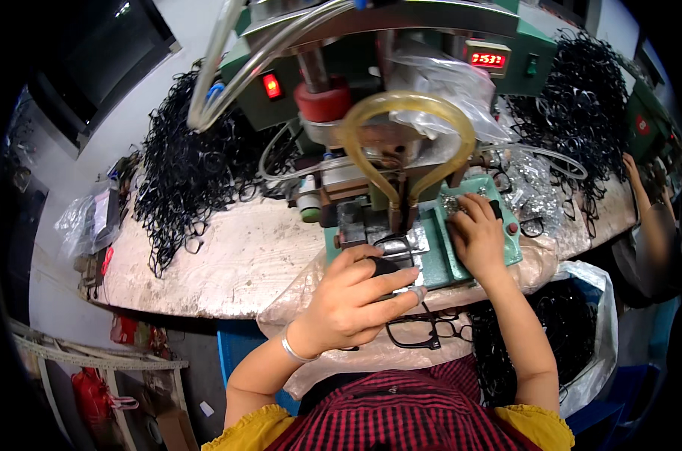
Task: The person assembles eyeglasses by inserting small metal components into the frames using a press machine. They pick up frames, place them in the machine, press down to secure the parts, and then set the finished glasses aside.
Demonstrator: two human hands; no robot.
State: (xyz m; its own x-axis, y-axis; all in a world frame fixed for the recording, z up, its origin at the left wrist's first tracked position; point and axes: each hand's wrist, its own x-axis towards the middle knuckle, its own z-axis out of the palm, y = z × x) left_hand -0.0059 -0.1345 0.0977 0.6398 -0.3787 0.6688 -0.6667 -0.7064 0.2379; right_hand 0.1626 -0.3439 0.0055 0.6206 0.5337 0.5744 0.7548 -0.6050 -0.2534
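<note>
Left hand (pixel 356 297) pinches a black eyeglass frame (pixel 386 264) against the green press bed (pixel 472 259), steadying it under the tooling, while right hand (pixel 476 233) rests fingers curled on small metal parts (pixel 453 204) farther right.

Bright, even overhead light; soft shadows, fisheye-bent edges, dark vignetted corners.

- A long, pale, worn workbench (pixel 228 263) is stretching across the room.
- A grey floor (pixel 123 128) is showing behind the workbench.
- A dark window (pixel 108 60) is sitting at the top left.
- A red bag (pixel 93 398) is hanging low on the left, under a pale rail (pixel 93 359).
- A blue bin (pixel 239 349) is standing under the workbench.
</note>
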